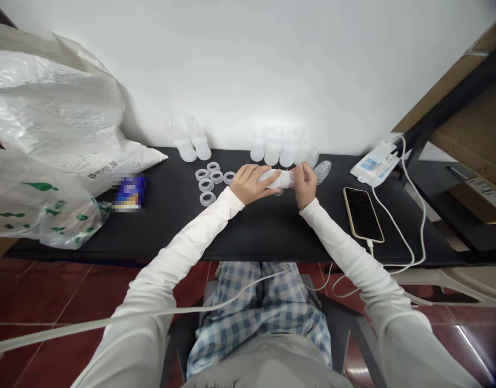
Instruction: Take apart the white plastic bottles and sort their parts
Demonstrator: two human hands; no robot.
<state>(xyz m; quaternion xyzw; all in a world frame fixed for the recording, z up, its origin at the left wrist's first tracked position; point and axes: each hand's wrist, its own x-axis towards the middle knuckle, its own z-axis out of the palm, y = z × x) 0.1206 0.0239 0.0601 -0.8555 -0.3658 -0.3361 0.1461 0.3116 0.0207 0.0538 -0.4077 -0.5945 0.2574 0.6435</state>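
My left hand (248, 184) is wrapped around a small milky-white bottle (275, 178) that lies sideways above the black table. At the bottle's right end, my right hand (305, 183) is closed with fingers pinched on a clear part; its exact shape is hidden by the fingers. Left of my left hand lie several translucent rings (206, 185). Just right of my right hand are clear, dome-like pieces (322, 171). Behind my hands several white bottles (272, 153) with clear tops stand against the wall. Two more such bottles (200, 146) stand farther left.
A white plastic bag (49, 113) bulges over the table's left side, with a blue packet (130, 191) beside it. On the right lie a phone (363, 214) on a white cable (397, 237) and a white-and-blue package (376, 163). Shelving (445, 108) rises at the right.
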